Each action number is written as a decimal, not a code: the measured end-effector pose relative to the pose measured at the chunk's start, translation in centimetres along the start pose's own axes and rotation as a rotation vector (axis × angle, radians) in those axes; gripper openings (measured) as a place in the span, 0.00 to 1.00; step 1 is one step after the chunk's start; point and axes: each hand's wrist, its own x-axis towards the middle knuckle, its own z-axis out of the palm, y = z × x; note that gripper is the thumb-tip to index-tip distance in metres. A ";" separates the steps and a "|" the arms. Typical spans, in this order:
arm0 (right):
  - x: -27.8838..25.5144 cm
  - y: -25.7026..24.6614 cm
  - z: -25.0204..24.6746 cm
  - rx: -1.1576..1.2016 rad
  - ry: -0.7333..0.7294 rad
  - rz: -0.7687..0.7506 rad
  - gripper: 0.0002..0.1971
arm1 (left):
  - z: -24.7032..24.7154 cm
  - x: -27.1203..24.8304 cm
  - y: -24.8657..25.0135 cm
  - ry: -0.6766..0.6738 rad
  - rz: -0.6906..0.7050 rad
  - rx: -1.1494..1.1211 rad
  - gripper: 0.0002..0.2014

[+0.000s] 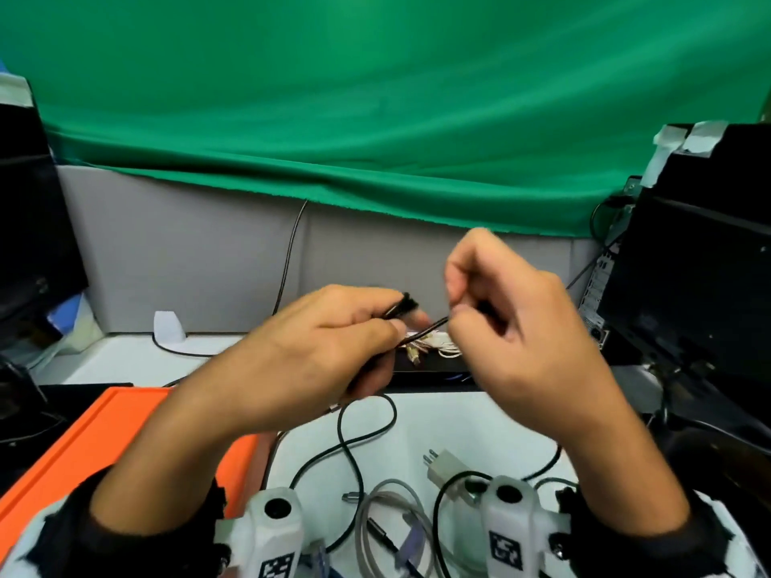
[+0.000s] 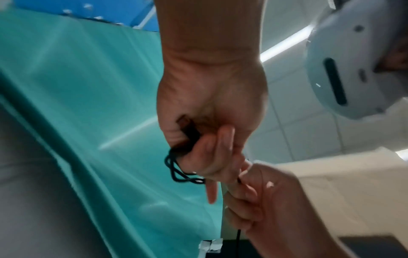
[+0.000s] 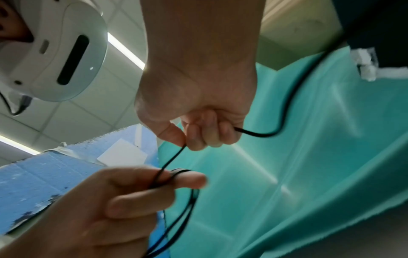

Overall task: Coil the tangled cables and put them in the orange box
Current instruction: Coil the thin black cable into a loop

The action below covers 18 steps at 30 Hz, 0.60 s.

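A thin black cable (image 1: 425, 329) stretches between both hands above the table. My left hand (image 1: 333, 344) grips its plug end, with several loops (image 2: 176, 172) wound round the fingers. My right hand (image 1: 492, 314) pinches the cable (image 3: 174, 157) between thumb and forefinger, and the slack trails out past its palm (image 3: 287, 108). The orange box (image 1: 104, 444) lies at lower left under my left forearm. More tangled cables, black (image 1: 354, 448) and grey (image 1: 388, 511), lie on the white table near me.
A grey plug adapter (image 1: 448, 465) lies among the loose cables. A small bundle of white cables (image 1: 438, 348) sits on a black device behind my hands. Black computer cases (image 1: 688, 264) stand right and left. A green cloth (image 1: 375, 118) hangs behind.
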 end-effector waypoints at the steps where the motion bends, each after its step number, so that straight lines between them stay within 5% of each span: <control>1: 0.0 0.1 -0.4 0.029 0.030 -0.017 0.05 | -0.3 -0.1 0.0 -0.082 -0.014 -0.189 0.14; 8: 0.4 0.4 -0.5 0.057 0.147 -0.092 0.07 | -0.3 -0.2 0.0 -0.214 0.187 -0.946 0.09; 10: 0.6 0.6 0.2 0.046 0.142 -0.058 0.09 | 0.0 0.1 0.3 -0.195 0.221 -1.071 0.17; 15: 0.8 2.1 2.3 -0.156 -0.103 0.127 0.07 | 0.1 0.6 1.2 0.136 0.315 -1.153 0.24; 18: 0.5 1.8 3.7 -0.205 -0.339 0.161 0.09 | 1.0 1.1 1.3 0.469 0.339 -0.854 0.18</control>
